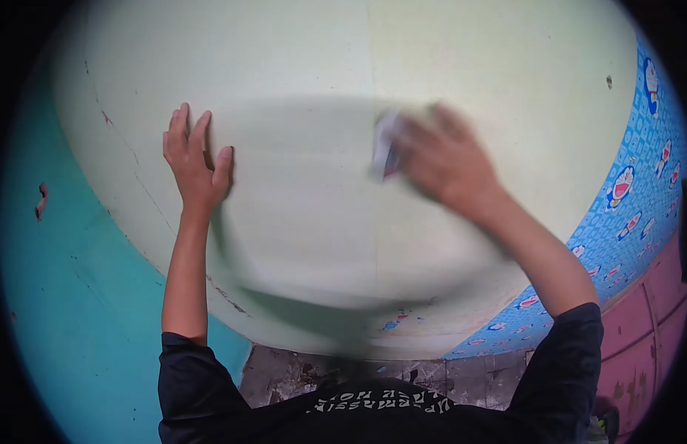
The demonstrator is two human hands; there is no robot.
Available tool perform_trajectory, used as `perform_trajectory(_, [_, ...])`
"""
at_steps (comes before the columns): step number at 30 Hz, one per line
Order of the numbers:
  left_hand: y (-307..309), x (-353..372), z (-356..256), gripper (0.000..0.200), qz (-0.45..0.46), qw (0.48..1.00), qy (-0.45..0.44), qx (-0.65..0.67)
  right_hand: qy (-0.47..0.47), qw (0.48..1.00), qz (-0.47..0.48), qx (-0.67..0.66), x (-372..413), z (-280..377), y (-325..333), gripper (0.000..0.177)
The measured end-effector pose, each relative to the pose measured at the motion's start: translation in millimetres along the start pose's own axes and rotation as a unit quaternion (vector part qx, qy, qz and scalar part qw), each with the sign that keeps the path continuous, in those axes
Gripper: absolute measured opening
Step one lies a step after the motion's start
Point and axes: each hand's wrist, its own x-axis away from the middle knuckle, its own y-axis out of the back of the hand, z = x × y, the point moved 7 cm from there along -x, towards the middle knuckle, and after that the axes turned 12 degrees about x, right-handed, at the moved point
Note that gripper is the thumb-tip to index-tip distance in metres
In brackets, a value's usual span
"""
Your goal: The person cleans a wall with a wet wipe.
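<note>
My left hand (192, 163) rests against a pale cream wall (306, 200), fingers spread, holding nothing. Over to the right, my right hand (443, 163) is smeared by motion. It presses a small whitish pad with a dark, reddish edge (384, 148) against the same wall. Blur hides whether the pad is a folded cloth, a sponge or a sanding pad. Both arms are stretched out in front of me, and their shadows fall across the wall.
A teal wall (77, 281) with chipped paint adjoins on the left. Blue cartoon-patterned wallpaper (606, 214) covers the right side, beside a pink panel (643, 325). Worn grey floor tiles (484, 381) lie below. Thin cracks and a coloured sticker scrap (395, 320) mark the cream wall.
</note>
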Motion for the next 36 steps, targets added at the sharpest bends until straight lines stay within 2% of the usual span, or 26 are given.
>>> perform_trajectory(1, [0.6,6.2,0.6,0.063,0.010,1.000,0.002,-0.002,-0.059,0.997,-0.022,0.051,-7.2,-23.3,5.1,0.023])
perform_trajectory(4, [-3.8,25.5,0.9,0.063,0.005,1.000,0.010,0.010,-0.067,0.997,-0.016,0.040,-14.0,-27.1,7.9,0.024])
perform_trajectory(5, [-5.3,30.0,2.6,0.063,0.001,1.000,0.010,0.011,0.000,1.000,0.030,0.005,-0.3,1.2,-13.4,0.023])
perform_trajectory(7, [-7.7,35.0,6.2,0.063,-0.013,1.000,0.010,0.014,0.146,0.985,0.077,-0.047,15.5,59.3,-10.5,0.022])
perform_trajectory(9, [-7.5,34.8,4.4,0.063,-0.021,1.000,0.010,0.017,0.142,0.987,0.066,-0.047,14.3,52.2,-8.5,0.021])
perform_trajectory(10, [-7.2,35.2,4.3,0.062,-0.022,1.000,0.011,0.018,0.139,0.987,0.061,-0.048,11.7,47.0,-6.6,0.021])
perform_trajectory(13, [-9.4,37.3,6.6,0.062,-0.035,0.999,0.008,0.021,-0.047,0.997,0.025,0.049,-9.4,-29.3,10.7,0.019])
perform_trajectory(16, [-9.7,40.4,9.2,0.061,-0.046,0.999,0.006,0.026,-0.034,0.999,0.022,0.019,5.1,-17.1,3.3,0.018])
perform_trajectory(19, [-10.3,42.1,11.7,0.061,-0.064,0.997,-0.003,0.037,0.181,0.976,0.121,-0.002,36.4,58.8,-4.9,0.015])
perform_trajectory(22, [-9.8,40.4,10.1,0.060,-0.076,0.996,-0.006,0.043,0.132,0.988,0.073,-0.021,32.9,32.6,-2.6,0.015])
perform_trajectory(23, [-9.1,41.7,10.0,0.059,-0.073,0.996,-0.005,0.043,0.016,0.996,0.061,0.058,10.4,-17.9,12.0,0.015])
perform_trajectory(25, [-9.6,42.0,10.8,0.059,-0.073,0.996,-0.005,0.041,-0.107,0.990,0.005,0.093,-4.0,-52.1,31.4,0.015])
perform_trajectory(27, [-10.1,44.1,10.5,0.059,-0.074,0.996,-0.005,0.041,-0.060,0.997,0.016,0.049,12.5,-30.1,11.0,0.015])
perform_trajectory(28, [-10.5,44.4,10.6,0.059,-0.076,0.996,-0.006,0.040,0.010,0.998,0.065,0.007,27.2,-2.4,-6.9,0.014])
perform_trajectory(29, [-10.4,43.3,10.5,0.059,-0.079,0.996,-0.008,0.039,0.072,0.994,0.076,-0.035,35.5,28.2,-7.0,0.009])
perform_trajectory(31, [-8.8,41.1,5.8,0.057,-0.064,0.998,-0.009,0.027,0.151,0.978,0.128,-0.072,40.1,62.0,-2.0,0.012])
perform_trajectory(34, [-7.3,39.2,4.2,0.055,-0.058,0.998,-0.012,0.019,0.089,0.993,0.073,-0.029,24.6,17.2,1.5,0.011])
perform_trajectory(36, [-8.9,40.1,5.7,0.056,-0.063,0.998,-0.010,0.025,-0.012,0.997,0.036,0.062,0.5,-34.4,18.3,0.014])
